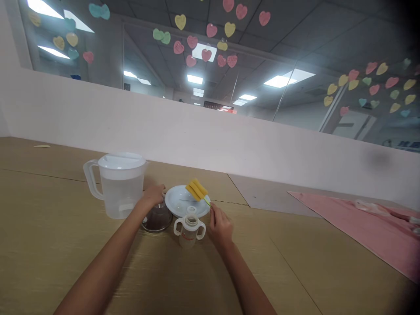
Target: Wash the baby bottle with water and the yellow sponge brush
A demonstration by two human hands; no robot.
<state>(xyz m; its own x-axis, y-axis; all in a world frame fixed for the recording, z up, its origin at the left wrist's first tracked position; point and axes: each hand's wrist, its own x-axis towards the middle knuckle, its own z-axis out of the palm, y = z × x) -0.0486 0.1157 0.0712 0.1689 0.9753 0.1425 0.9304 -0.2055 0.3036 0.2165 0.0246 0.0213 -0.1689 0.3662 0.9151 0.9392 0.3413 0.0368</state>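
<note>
My right hand (221,223) is closed round the thin green handle of a sponge brush (197,190). Its yellow sponge head is raised over a white bowl (175,209). Just in front of the bowl, a clear baby bottle (188,236) with two white side handles and red print stands upright, its mouth uncovered. A small pale ring-shaped piece (191,211) shows behind the bottle's mouth. My left hand (153,196) is closed at the top of a dark, shiny dome-shaped vessel (158,219), left of the bowl; its fingertips are partly hidden.
A large translucent pitcher (123,183) with a white lid and water inside stands at the left. On the right lies a pink cloth (354,227) with a clear plastic item on it. Behind the wooden table (65,245) runs a white wall (203,135) below windows.
</note>
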